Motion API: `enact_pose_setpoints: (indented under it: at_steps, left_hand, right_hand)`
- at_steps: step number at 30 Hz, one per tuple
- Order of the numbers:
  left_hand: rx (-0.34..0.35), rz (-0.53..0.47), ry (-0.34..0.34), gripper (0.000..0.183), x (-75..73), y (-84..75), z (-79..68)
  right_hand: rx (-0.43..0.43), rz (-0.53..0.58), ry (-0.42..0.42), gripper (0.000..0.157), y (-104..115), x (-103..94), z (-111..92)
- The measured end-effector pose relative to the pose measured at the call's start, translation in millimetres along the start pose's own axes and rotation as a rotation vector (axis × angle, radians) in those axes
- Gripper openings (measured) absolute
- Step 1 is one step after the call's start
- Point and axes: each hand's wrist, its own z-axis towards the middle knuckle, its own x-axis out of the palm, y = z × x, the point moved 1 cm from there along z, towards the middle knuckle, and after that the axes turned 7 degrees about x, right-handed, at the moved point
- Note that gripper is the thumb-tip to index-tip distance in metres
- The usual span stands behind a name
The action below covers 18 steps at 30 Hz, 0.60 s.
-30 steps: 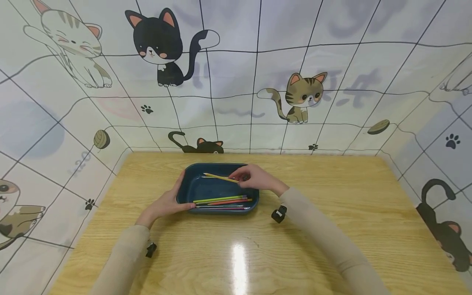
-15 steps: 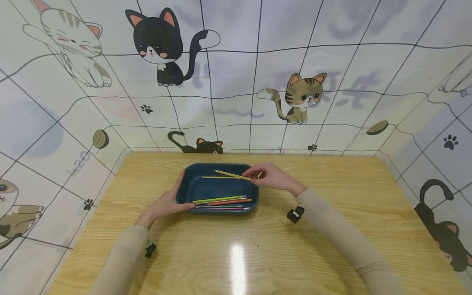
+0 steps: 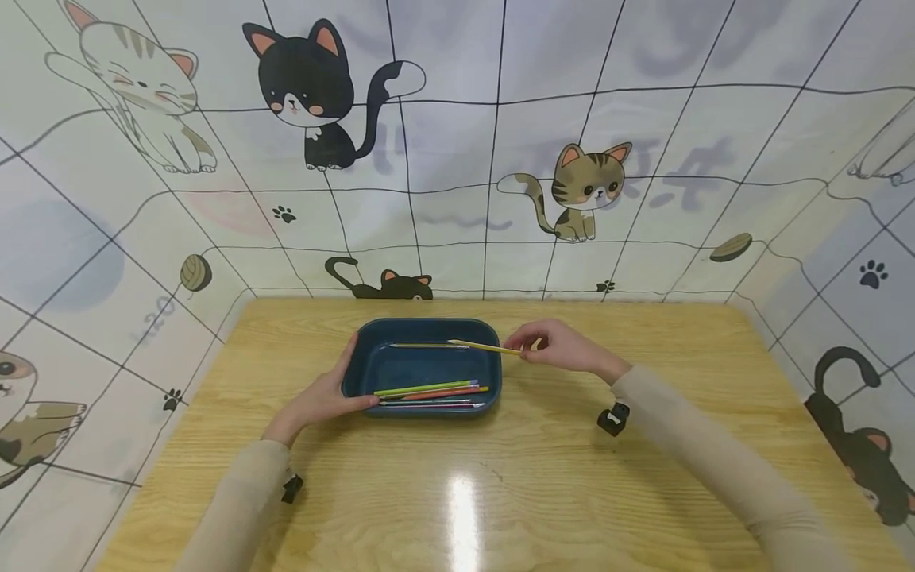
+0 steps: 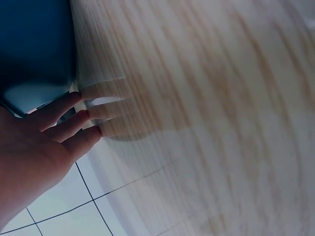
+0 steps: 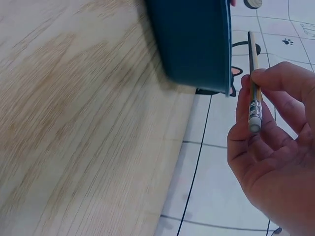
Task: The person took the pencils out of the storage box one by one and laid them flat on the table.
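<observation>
My right hand (image 3: 561, 346) pinches a yellow pencil (image 3: 480, 345) between thumb and fingers, just right of a dark blue tray (image 3: 429, 411). The pencil's tip still reaches over the tray; its white eraser (image 5: 254, 125) faces the right wrist camera. At the tray's left end, my left hand (image 3: 325, 395) holds the tray, thumb over the front-left rim and fingers along the outer wall. In the left wrist view, several fingers (image 4: 74, 132) extend beside the tray wall, tips by the tabletop. Inside the tray, a thin pencil (image 3: 422, 345) lies at the back and several coloured pencils (image 3: 429, 392) lie along the front.
The tray stands on a light wooden table (image 3: 400, 492) towards its back edge. A cat-printed wall covering (image 3: 457, 159) rises behind the table and along both sides. Each wrist bears a small black camera, such as the right one (image 3: 613, 419).
My right hand has moved right with the yellow pencil, from over the tray to beyond its right rim. The left hand and the tray have stayed in place.
</observation>
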Motion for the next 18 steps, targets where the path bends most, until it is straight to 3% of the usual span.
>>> enact_pose_setpoints:
  at_steps: [13, 18]
  left_hand:
    - [0.024, 0.012, 0.009, 0.116, -3.2, -1.7, 2.7]
    - [0.002, -0.001, 0.006, 0.118, -2.0, -0.8, 1.6]
  right_hand:
    - [0.046, 0.0, -0.052, 0.021, -20, -18.1, -21]
    - [0.058, 0.019, -0.069, 0.021, -28, -23.8, -27]
